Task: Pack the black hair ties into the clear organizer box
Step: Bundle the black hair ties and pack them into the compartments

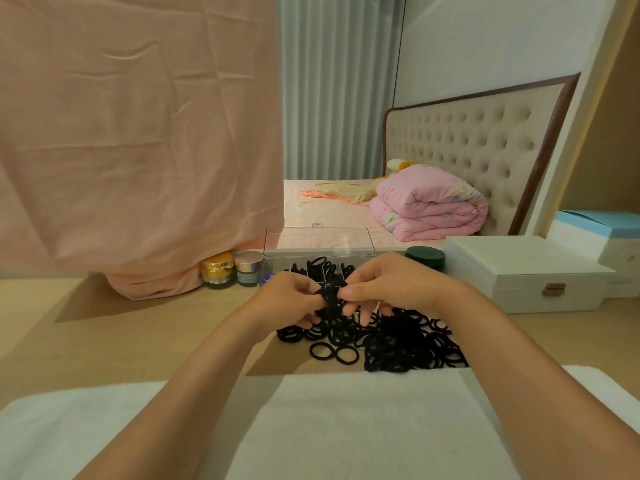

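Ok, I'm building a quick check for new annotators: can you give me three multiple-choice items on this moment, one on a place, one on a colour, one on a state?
1. Where does the loose pile of hair ties lie?
A. on the desk, nearer the person than the organizer box
B. on the bed
C. on the white case

2. What colour is the folded quilt on the bed?
A. blue
B. pink
C. grey

3. How is the organizer box lid?
A. shut
B. missing
C. open, standing up behind the box

Answers: 1 A, the pile sits below the left hand and right hand, in front of the box. 2 B, it is plainly pink. 3 C, the clear lid stands upright and ties show inside.
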### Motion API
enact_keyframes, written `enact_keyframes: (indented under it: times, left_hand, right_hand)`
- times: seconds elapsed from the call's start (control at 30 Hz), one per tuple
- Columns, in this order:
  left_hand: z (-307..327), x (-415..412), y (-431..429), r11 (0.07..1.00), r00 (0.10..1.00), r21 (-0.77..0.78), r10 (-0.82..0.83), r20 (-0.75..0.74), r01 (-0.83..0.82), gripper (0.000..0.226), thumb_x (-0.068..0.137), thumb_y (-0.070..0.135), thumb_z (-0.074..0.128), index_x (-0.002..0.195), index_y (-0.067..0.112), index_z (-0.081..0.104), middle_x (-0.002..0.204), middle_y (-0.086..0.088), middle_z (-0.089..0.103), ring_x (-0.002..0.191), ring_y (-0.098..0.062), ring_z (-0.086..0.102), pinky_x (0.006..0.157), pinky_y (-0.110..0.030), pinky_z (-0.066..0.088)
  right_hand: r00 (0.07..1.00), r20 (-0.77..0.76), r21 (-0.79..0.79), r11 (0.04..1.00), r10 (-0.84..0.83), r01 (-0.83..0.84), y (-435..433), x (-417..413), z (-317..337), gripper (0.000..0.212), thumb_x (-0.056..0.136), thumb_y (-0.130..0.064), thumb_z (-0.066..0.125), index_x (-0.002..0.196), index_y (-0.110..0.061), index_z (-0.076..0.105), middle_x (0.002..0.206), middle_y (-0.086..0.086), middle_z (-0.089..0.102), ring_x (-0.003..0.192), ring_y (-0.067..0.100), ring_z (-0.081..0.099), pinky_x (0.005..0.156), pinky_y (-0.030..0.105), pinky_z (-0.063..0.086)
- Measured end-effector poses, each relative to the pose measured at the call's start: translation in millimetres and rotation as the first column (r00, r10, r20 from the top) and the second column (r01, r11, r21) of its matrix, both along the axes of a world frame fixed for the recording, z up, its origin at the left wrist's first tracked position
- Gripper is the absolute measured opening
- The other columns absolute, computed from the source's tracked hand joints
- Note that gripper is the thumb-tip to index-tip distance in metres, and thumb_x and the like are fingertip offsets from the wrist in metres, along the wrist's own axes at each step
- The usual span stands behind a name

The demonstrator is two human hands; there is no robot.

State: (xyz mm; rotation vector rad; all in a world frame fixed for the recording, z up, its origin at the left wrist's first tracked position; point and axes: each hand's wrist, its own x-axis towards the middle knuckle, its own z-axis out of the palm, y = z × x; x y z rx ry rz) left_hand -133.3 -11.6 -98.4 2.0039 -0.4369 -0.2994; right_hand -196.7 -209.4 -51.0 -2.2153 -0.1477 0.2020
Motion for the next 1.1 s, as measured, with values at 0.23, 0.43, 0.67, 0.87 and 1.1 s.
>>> enact_keyframes:
  times: [0.23,0.43,0.67,0.87,1.1]
  left_hand:
    - [5.1,-0.8,1.9,0.958,0.951,-0.250,-0.199,-0.235,0.139,0.026,0.098,0.024,0.063,0.113,0.006,0.073,0.097,-0.012,0.076,0.090,-0.020,0.072,0.088,-0.034,0.060]
    - [6.8,-2.0,2.3,0.965,0.958,-0.231,-0.177,-0.225,0.124,0.036,0.094,0.031,0.068,0.118,0.004,0.070,0.094,-0.010,0.075,0.094,-0.022,0.074,0.086,-0.035,0.061]
    - [7.0,15.3,23.6,0.993,0.993,-0.099,0.057,-0.100,-0.067,0.011,0.091,0.011,0.071,0.101,0.010,0.075,0.092,-0.012,0.079,0.085,-0.021,0.077,0.086,-0.039,0.062]
    - [7.0,19.9,31.8,0.996,0.997,-0.045,0.074,-0.025,-0.076,0.007,0.090,0.012,0.073,0.095,0.014,0.078,0.089,-0.008,0.079,0.078,-0.016,0.074,0.084,-0.036,0.063]
    - [4.8,16.0,28.2,0.997,0.997,-0.008,0.078,0.026,-0.078,0.006,0.091,0.013,0.072,0.092,0.016,0.077,0.089,-0.006,0.078,0.084,-0.019,0.075,0.083,-0.034,0.063]
  right_hand:
    - [0.995,0.021,-0.058,0.993,-0.102,0.103,3.7,5.1,-7.7,0.016,0.095,-0.029,0.070,0.097,-0.015,0.077,0.085,-0.001,0.080,0.070,0.012,0.072,0.054,0.021,0.047]
    - [0.988,0.053,-0.127,0.980,-0.148,0.154,12.6,9.6,-15.0,0.017,0.093,-0.028,0.071,0.092,-0.012,0.076,0.082,0.000,0.079,0.065,0.010,0.071,0.054,0.023,0.050]
    - [0.975,0.191,-0.338,0.925,-0.114,0.174,8.2,17.8,-25.5,0.013,0.092,-0.035,0.070,0.099,-0.028,0.079,0.095,-0.011,0.076,0.078,0.009,0.071,0.081,0.033,0.061]
    - [0.995,0.103,-0.744,0.663,-0.011,0.085,21.9,25.3,-50.2,0.034,0.089,-0.052,0.063,0.104,-0.026,0.079,0.092,-0.004,0.075,0.083,0.013,0.068,0.076,0.036,0.062]
    - [0.998,0.069,-0.668,0.742,-0.008,0.052,24.0,28.4,-53.7,0.021,0.090,-0.040,0.072,0.094,-0.020,0.077,0.096,0.004,0.075,0.088,0.020,0.070,0.084,0.040,0.060]
